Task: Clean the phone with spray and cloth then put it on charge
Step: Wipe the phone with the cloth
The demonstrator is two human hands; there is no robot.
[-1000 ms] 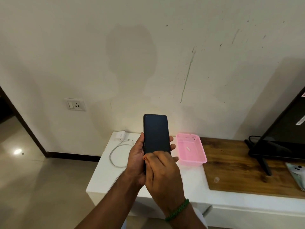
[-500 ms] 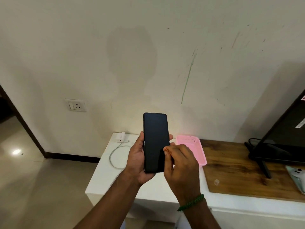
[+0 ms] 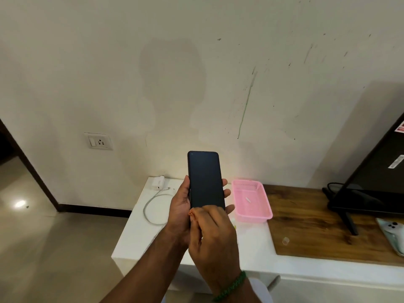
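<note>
A black phone [image 3: 205,180] stands upright in front of me, dark screen toward me. My left hand [image 3: 179,212] grips it from behind, thumb on its left edge and fingertips showing past its right edge. My right hand [image 3: 215,239] covers the phone's lower end with curled fingers that pinch a small orange cloth [image 3: 190,213]; only a sliver of the cloth shows at the phone's lower left corner. A white charger plug [image 3: 158,184] with its looped white cable [image 3: 150,207] lies on the white cabinet top [image 3: 135,235] behind my hands. No spray bottle is in view.
A wall socket [image 3: 100,141] sits on the wall to the left, above the floor. A pink basket [image 3: 261,213] stands right of the phone, beside a wooden board [image 3: 310,232]. A television [image 3: 376,180], a second phone [image 3: 392,234] and a small clear cap [image 3: 285,240] are on the right.
My right hand slid from the phone's bottom to its right edge and back down to the lower left corner. The left hand kept the phone almost still.
</note>
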